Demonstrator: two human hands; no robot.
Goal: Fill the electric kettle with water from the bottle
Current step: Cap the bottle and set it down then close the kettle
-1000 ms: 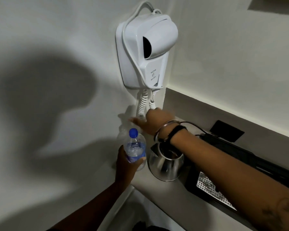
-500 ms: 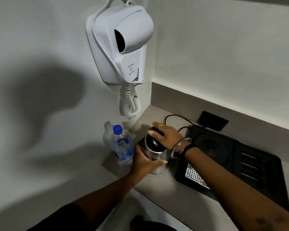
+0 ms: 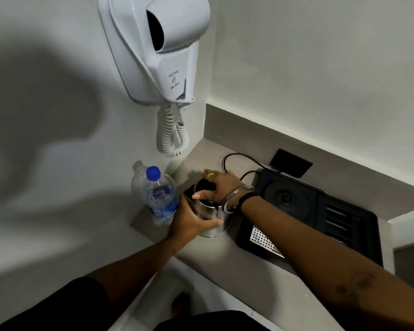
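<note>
We see the bottle [image 3: 160, 195], blue cap on, upright at 9 o'clock of the kettle [image 3: 209, 217] — untouched. Left hand [image 3: 189, 222] wraps the steel body; right hand [image 3: 221, 187] fingers curl over the lid. Lid-opening step, we judge — next uncap and pour.

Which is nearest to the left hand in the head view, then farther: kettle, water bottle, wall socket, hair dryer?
1. Kettle: held by the left hand.
2. Water bottle: just beside the hand's left.
3. Wall socket: back right, on the backsplash.
4. Hair dryer: high on the wall.
</note>
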